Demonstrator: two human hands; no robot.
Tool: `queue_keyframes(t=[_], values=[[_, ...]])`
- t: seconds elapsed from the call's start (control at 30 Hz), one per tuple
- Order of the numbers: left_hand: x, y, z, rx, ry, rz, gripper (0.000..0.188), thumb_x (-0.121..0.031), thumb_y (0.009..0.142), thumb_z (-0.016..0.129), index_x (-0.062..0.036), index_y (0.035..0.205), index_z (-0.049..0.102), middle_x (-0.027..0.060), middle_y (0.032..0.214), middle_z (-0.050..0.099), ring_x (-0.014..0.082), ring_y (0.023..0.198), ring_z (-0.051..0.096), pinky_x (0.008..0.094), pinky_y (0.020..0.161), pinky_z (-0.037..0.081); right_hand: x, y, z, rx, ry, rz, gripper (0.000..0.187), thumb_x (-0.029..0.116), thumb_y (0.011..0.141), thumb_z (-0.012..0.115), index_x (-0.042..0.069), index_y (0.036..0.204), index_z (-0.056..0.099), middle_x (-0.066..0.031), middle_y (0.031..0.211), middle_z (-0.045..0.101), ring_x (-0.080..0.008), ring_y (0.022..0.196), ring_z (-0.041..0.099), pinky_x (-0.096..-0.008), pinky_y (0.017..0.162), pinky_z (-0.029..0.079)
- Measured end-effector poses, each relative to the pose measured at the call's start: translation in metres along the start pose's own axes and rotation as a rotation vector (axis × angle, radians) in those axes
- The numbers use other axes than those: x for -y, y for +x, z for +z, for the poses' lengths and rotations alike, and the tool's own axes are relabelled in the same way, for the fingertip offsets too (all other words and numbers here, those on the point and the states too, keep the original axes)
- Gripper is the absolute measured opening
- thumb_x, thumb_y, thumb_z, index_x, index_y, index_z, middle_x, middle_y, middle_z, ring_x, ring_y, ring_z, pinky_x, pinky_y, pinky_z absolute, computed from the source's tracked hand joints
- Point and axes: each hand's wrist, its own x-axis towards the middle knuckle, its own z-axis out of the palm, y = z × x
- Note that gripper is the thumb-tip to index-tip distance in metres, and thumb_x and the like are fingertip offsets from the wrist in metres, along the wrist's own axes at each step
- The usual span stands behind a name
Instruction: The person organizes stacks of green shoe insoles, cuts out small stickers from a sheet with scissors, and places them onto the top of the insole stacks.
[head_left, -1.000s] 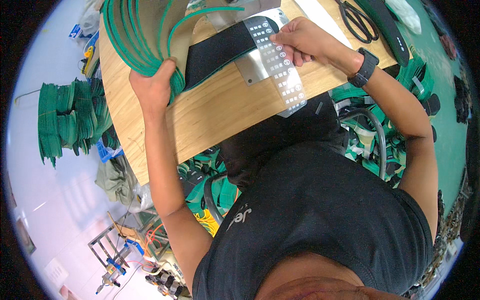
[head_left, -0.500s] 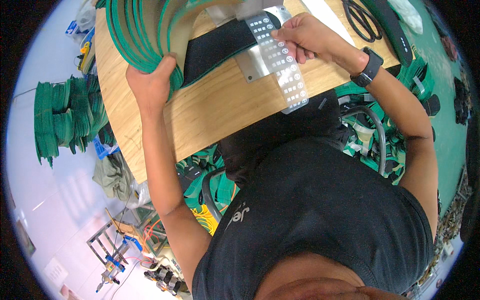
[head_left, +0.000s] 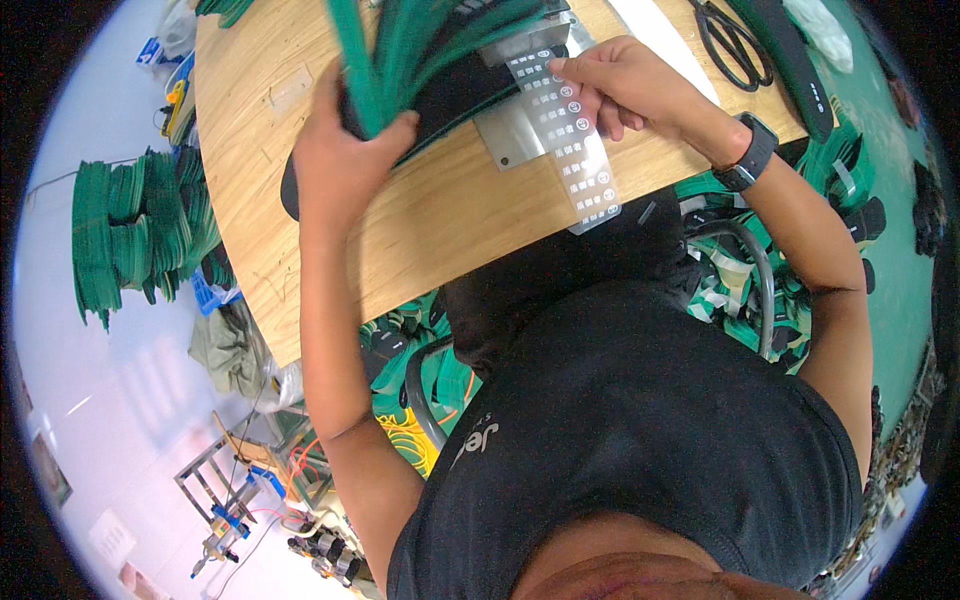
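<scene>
My left hand (head_left: 345, 170) grips a bundle of green-edged strips (head_left: 400, 70) between thumb and fingers; the strips are blurred by motion. Under them a black strip (head_left: 455, 95) lies across the table toward a metal plate (head_left: 505, 140). With thumb and fingers pinched, my right hand (head_left: 635, 90) holds the upper part of a clear sheet of labels (head_left: 585, 165) printed in white. That sheet lies over the plate's right part and hangs past the table's near edge.
The wooden table (head_left: 250, 230) has a black cable loop (head_left: 725, 45) and a long black strip (head_left: 785, 60) at its far right. Stacks of green pieces (head_left: 130, 235) stand at the left. More green pieces (head_left: 725, 280) and a grey metal tube frame (head_left: 765, 290) are below the table edge.
My left hand has moved right and slightly up, swinging the green-edged strips away from the table's left side. The black strip's left end now shows. My right hand has barely moved.
</scene>
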Motion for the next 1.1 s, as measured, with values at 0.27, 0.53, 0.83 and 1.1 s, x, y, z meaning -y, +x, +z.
queue_keyframes(t=[0.27,0.53,0.83,1.1], values=[[-0.009,0.010,0.009,0.148,0.371,0.250,0.096,-0.038,0.058,0.078,0.0030,0.135,0.039,0.0250,0.105,0.062,0.0380,0.098,0.060,0.0424,0.088,0.046,-0.004,-0.008,0.004,0.009,-0.001,-0.082,0.028,0.023,0.092,0.058,0.003,0.072,0.060,-0.0030,0.057,0.060,-0.0053,0.040,0.053,-0.0154,0.032,0.033],[-0.011,0.013,0.002,0.193,0.336,0.204,0.092,-0.036,0.060,0.077,0.0008,0.135,0.040,0.0248,0.103,0.064,0.0370,0.094,0.063,0.0397,0.083,0.050,-0.023,-0.023,-0.014,-0.136,0.318,-0.053,0.024,0.020,0.093,0.058,0.004,0.076,0.058,-0.0014,0.061,0.060,-0.0050,0.043,0.054,-0.0147,0.034,0.037],[-0.013,0.013,0.011,0.192,0.424,0.306,0.088,-0.032,0.062,0.072,0.0007,0.136,0.037,0.0248,0.088,0.064,0.0393,0.083,0.063,0.0430,0.076,0.051,-0.029,-0.020,-0.015,-0.125,0.343,-0.081,0.025,0.021,0.093,0.057,0.005,0.074,0.058,-0.0013,0.062,0.060,-0.0051,0.045,0.054,-0.0148,0.036,0.037],[-0.015,0.006,-0.005,0.076,0.028,0.067,0.059,-0.019,0.067,0.068,-0.0005,0.121,0.052,0.0250,0.091,0.065,0.0368,0.084,0.064,0.0396,0.076,0.050,-0.022,-0.011,-0.014,-0.177,0.305,-0.110,0.024,0.021,0.093,0.058,0.006,0.074,0.059,-0.0006,0.060,0.059,-0.0051,0.044,0.052,-0.0156,0.036,0.034]])
